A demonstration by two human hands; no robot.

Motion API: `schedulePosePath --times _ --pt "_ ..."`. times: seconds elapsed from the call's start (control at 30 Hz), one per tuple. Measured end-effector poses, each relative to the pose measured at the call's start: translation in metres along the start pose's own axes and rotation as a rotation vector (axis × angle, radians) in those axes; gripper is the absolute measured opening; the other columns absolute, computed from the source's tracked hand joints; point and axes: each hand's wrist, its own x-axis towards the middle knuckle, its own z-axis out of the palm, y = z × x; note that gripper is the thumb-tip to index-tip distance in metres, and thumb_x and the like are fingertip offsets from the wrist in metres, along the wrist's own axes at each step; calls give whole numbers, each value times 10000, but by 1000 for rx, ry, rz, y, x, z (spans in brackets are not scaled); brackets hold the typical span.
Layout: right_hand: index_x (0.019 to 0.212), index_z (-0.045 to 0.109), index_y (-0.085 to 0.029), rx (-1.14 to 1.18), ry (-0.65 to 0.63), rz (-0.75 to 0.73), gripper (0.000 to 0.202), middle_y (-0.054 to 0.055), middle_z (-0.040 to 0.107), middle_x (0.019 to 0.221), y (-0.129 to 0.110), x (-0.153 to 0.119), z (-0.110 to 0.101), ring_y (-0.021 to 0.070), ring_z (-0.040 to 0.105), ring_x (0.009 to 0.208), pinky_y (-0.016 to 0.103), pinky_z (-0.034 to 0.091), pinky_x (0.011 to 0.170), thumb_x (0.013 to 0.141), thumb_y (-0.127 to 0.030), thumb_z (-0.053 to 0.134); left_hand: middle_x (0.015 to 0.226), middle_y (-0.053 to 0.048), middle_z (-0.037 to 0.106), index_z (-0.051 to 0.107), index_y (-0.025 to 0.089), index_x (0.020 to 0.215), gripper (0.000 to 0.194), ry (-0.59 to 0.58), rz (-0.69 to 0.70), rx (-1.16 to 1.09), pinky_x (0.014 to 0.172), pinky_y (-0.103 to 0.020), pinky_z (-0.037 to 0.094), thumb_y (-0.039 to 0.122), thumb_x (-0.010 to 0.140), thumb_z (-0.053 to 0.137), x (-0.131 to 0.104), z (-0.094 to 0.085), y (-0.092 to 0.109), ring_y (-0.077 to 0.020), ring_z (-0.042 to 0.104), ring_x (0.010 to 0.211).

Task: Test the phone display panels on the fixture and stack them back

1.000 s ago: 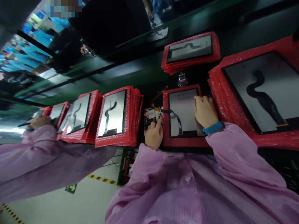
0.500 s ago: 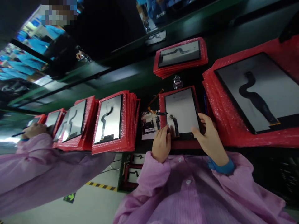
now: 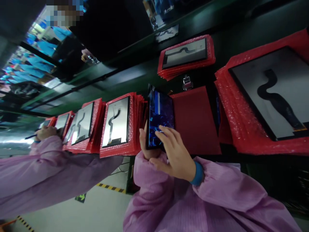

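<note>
A display panel (image 3: 161, 112) is tilted up on its edge, its lit blue screen facing right. My left hand (image 3: 145, 141) grips it from behind at the lower left, most of its fingers hidden by the panel. My right hand (image 3: 177, 153) has its fingers spread, the fingertips over the lower part of the screen; whether they touch it I cannot tell. Beside the panel a flat red pad (image 3: 196, 122) lies bare on the bench. A metal clip-like piece (image 3: 187, 82) stands behind the pad.
At the right, a large panel (image 3: 272, 93) rests on red bubble bags (image 3: 231, 106). Another panel (image 3: 185, 53) tops a stack at the back. More stacked panels (image 3: 118, 122) are on the left, where a person's hand (image 3: 47, 132) holds a pen.
The panel that lay on the red pad has been lifted and turned to the left, and its lit screen now shows. My left hand has gone behind it, and my right hand has moved left.
</note>
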Motion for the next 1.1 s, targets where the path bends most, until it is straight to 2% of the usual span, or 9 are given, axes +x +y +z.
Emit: schedulePosePath --times 0.17,0.27,0.37,0.53,0.73,0.8,0.93,1.03,1.1 --pt "1517 337 -170 66 94 480 637 171 461 1513 29 1 4 336 380 1409 614 344 1187 984 -504 438 1306 -73 702 595 230 1383 611 56 -36 -251 1086 -443 504 627 938 463 2 17 7 -275 654 1213" --pt "1481 369 -143 70 41 589 708 187 465 1507 45 14 13 380 368 1402 642 310 1187 906 -526 526 1307 -79 703 588 219 1396 629 48 -9 -211 1071 -419 514 608 908 507 3 19 5 -277 664 1201" --pt "1433 375 -130 171 49 573 752 221 467 1488 51 22 18 398 386 1399 675 304 1173 839 -539 588 1336 -83 686 572 214 1410 654 18 16 -179 1095 -429 503 604 886 522 3 20 4 -299 616 1287" --pt "1440 246 -232 614 145 294 617 175 373 1570 54 18 16 233 385 1485 515 320 1244 932 -471 502 1378 -84 656 547 235 1415 657 38 4 -106 1120 -467 490 632 905 429 1 28 4 -309 578 1342" --pt "1437 292 -235 475 245 656 652 169 377 1548 70 25 26 258 337 1501 547 277 1252 878 -447 550 1343 -82 676 544 221 1428 685 19 -20 -99 1142 -462 480 625 887 429 3 26 2 -303 576 1342" --pt "1440 315 -222 462 173 651 677 177 400 1542 69 30 25 275 326 1506 556 275 1248 866 -472 573 1360 -89 666 512 210 1461 723 19 -19 -106 1136 -459 486 626 874 442 5 26 1 -309 578 1338" --pt "1440 318 -258 594 108 375 576 128 471 1514 64 35 18 221 430 1450 498 332 1229 942 -509 462 1362 -103 666 492 191 1473 715 36 -20 -226 1125 -487 492 581 875 460 5 31 -1 -308 619 1279" --pt "1402 359 -227 502 236 539 529 151 488 1476 65 37 16 238 442 1421 512 330 1220 952 -503 403 1302 -99 698 573 188 1395 634 45 -14 -241 1138 -468 482 555 892 458 4 32 -4 -292 617 1283" --pt "1400 382 -181 396 217 652 581 190 475 1466 58 36 15 281 405 1431 549 317 1218 931 -520 427 1260 -100 715 613 185 1340 627 73 -4 -187 1128 -458 489 595 900 436 4 30 -6 -290 615 1286"
